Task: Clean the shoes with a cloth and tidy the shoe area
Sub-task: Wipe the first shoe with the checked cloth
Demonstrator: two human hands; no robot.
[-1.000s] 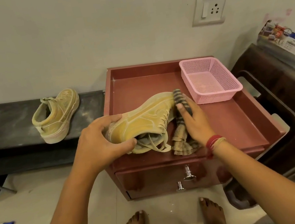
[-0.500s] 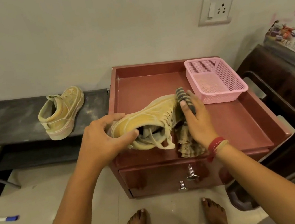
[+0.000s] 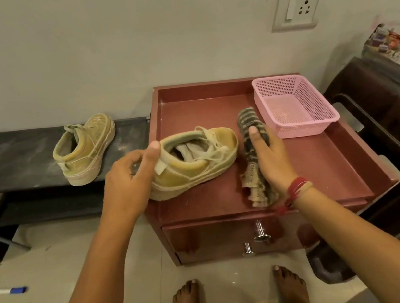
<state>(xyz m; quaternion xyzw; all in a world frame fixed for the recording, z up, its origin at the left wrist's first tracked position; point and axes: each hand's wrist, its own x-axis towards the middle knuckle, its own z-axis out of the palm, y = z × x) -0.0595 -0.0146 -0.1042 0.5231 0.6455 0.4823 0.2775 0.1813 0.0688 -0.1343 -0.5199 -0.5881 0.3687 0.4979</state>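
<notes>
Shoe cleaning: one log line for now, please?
left hand: holds shoe | right hand: grips cloth | shoe: upright on cabinet | other shoe: on rack

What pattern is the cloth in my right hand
The cloth is striped in dark grey and beige, best in the head view.

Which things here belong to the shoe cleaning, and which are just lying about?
Job: shoe on the cabinet; second shoe on the black rack; striped cloth in the right hand.
Lying about: pink basket; markers on the floor; printed box at right.
</notes>
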